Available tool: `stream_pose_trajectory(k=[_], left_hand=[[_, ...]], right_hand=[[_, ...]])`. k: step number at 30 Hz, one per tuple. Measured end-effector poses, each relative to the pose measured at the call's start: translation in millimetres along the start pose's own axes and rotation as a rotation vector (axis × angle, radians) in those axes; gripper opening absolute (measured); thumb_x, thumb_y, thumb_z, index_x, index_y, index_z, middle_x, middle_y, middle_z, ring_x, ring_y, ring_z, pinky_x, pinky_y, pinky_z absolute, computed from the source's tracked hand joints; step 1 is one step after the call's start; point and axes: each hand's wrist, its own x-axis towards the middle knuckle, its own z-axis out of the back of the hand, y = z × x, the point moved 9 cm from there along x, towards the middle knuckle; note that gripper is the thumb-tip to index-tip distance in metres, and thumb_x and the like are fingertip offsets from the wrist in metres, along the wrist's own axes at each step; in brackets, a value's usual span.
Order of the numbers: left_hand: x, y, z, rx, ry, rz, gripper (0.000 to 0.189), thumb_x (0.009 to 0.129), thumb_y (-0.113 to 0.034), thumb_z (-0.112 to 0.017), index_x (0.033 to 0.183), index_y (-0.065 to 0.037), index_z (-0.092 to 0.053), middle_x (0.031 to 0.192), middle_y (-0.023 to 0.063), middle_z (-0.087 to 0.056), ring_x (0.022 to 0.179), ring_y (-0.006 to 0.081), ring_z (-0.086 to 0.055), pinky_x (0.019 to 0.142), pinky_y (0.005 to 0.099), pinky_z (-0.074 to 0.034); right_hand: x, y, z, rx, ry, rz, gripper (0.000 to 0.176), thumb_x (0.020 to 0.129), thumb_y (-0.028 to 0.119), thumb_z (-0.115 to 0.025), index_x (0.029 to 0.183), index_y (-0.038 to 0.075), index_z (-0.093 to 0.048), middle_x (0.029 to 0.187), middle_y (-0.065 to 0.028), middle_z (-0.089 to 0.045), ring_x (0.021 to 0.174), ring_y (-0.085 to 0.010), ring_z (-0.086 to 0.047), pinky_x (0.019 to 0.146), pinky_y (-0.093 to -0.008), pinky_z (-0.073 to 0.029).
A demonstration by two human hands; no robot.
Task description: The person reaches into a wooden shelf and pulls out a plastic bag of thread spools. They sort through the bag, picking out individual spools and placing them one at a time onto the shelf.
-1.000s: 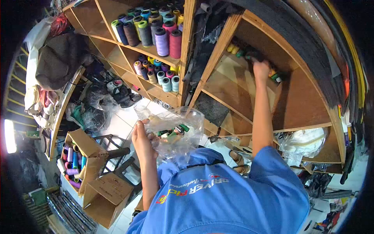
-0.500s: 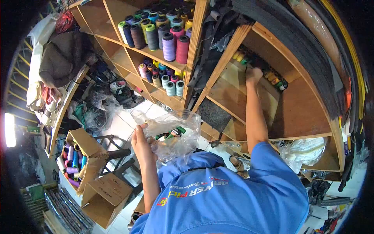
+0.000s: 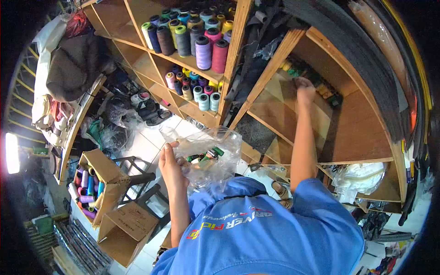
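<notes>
My left hand (image 3: 172, 168) is closed on the edge of a clear plastic bag (image 3: 220, 140) in front of my body. Several small thread spools (image 3: 211, 154), green and dark among them, show through the plastic. My right hand (image 3: 305, 91) is inside the wooden shelf compartment on the right, with its fingers curled; whatever they may hold is hidden. Close behind it, a row of small thread spools (image 3: 323, 89) in yellow, green and dark colours lines the back of the compartment.
Large thread cones (image 3: 203, 54) fill a shelf at the upper middle, with smaller spools (image 3: 198, 94) below. On the left, a cardboard box (image 3: 106, 176) holds mixed spools beside an open carton (image 3: 126, 229). A black stool (image 3: 140, 178) stands nearby. Dark rolled material (image 3: 357, 59) hangs at upper right.
My right hand has drawn slightly back from the row of spools and turned. My left hand still holds the bag, and the view has shifted a little.
</notes>
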Motion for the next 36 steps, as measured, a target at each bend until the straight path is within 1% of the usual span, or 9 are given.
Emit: stream_pose_trajectory(k=[2, 4, 7, 10, 17, 21, 22, 28, 36], left_hand=[[-2.5, -0.2, -2.1, 0.011, 0.016, 0.028, 0.035, 0.096, -0.037, -0.044, 0.094, -0.005, -0.059, 0.081, 0.0039, -0.054, 0.057, 0.0084, -0.045, 0.046, 0.0206, -0.035], [-3.7, -1.0, -5.1, 0.06, -0.003, 0.024, 0.036, 0.095, -0.039, -0.042, 0.097, -0.007, -0.058, 0.079, 0.0037, -0.054, 0.054, 0.0078, -0.044, 0.042, 0.0207, -0.032], [-10.6, -6.7, -11.2, 0.092, 0.036, 0.026, 0.035, 0.095, -0.04, -0.042, 0.098, -0.008, -0.058, 0.076, 0.0019, -0.055, 0.053, 0.0064, -0.045, 0.041, 0.0206, -0.032], [-16.4, -14.4, -19.4, 0.049, 0.062, 0.038, 0.035, 0.097, -0.036, -0.04, 0.098, -0.006, -0.058, 0.073, 0.0003, -0.054, 0.052, 0.0061, -0.045, 0.044, 0.0198, -0.034], [-25.2, -20.6, -22.5, 0.049, 0.131, -0.071, 0.036, 0.096, -0.036, -0.043, 0.098, -0.003, -0.058, 0.073, 0.0039, -0.055, 0.048, 0.0086, -0.046, 0.04, 0.0214, -0.036], [-29.1, -19.4, -7.4, 0.131, 0.076, -0.013, 0.036, 0.097, -0.035, -0.039, 0.096, -0.005, -0.058, 0.073, -0.0007, -0.05, 0.052, 0.0043, -0.043, 0.045, 0.0209, -0.034], [-30.9, -18.9, -5.4, 0.111, 0.068, 0.015, 0.036, 0.097, -0.036, -0.039, 0.096, -0.005, -0.058, 0.072, -0.0002, -0.05, 0.052, 0.0052, -0.044, 0.046, 0.0209, -0.035], [-27.3, -15.0, 0.0, 0.052, 0.057, 0.023, 0.035, 0.097, -0.036, -0.041, 0.097, -0.006, -0.058, 0.074, 0.0014, -0.051, 0.052, 0.0075, -0.046, 0.045, 0.0219, -0.037], [-18.7, -14.5, -3.9, 0.052, 0.074, 0.066, 0.035, 0.095, -0.037, -0.043, 0.098, -0.005, -0.059, 0.078, 0.0035, -0.056, 0.051, 0.007, -0.047, 0.043, 0.0209, -0.035]], right_hand=[[-51.7, 15.0, -44.6, 0.464, 0.781, -0.313, 0.023, 0.084, 0.011, -0.06, 0.1, -0.006, -0.062, 0.087, -0.0132, -0.066, 0.075, -0.0205, -0.064, 0.065, -0.0308, -0.051], [-144.7, 73.4, -61.7, 0.417, 1.464, -0.338, 0.027, 0.088, 0.012, -0.056, 0.107, -0.006, -0.061, 0.091, -0.0133, -0.066, 0.075, -0.0179, -0.064, 0.07, -0.0277, -0.052], [-264.9, 116.0, -89.7, 0.322, 1.854, -0.175, 0.031, 0.091, 0.015, -0.053, 0.113, -0.006, -0.058, 0.105, -0.0152, -0.065, 0.091, -0.0157, -0.063, 0.08, -0.0283, -0.05], [-343.5, 100.6, -134.8, 0.034, 1.632, 0.346, 0.03, 0.089, 0.019, -0.053, 0.112, 0.0, -0.059, 0.113, -0.0163, -0.061, 0.1, -0.0259, -0.06, 0.085, -0.0349, -0.047], [-421.5, -47.3, -247.3, -0.193, 1.383, 0.66, 0.025, 0.08, 0.01, -0.054, 0.103, 0.002, -0.059, 0.099, -0.0204, -0.062, 0.089, -0.0309, -0.061, 0.075, -0.0415, -0.046], [-420.1, 10.2, -233.1, 0.005, 1.534, 0.45, 0.024, 0.081, 0.016, -0.052, 0.099, 0.004, -0.062, 0.093, -0.0193, -0.063, 0.087, -0.03, -0.061, 0.072, -0.041, -0.048], [-433.8, -26.7, -239.9, -0.1, 1.666, 0.053, 0.026, 0.083, 0.023, -0.053, 0.098, 0.005, -0.063, 0.093, -0.0189, -0.063, 0.088, -0.0308, -0.061, 0.073, -0.041, -0.049], [-449.1, -25.9, -208.2, -0.636, 1.786, 0.731, 0.037, 0.082, 0.034, -0.057, 0.096, 0.0, -0.064, 0.088, -0.0219, -0.063, 0.081, -0.0375, -0.062, 0.072, -0.0441, -0.049], [-376.6, 90.6, -144.1, -0.419, 1.652, 0.46, 0.031, 0.074, 0.015, -0.066, 0.102, 0.005, -0.058, 0.089, -0.0164, -0.065, 0.082, -0.029, -0.064, 0.072, -0.0366, -0.052]])
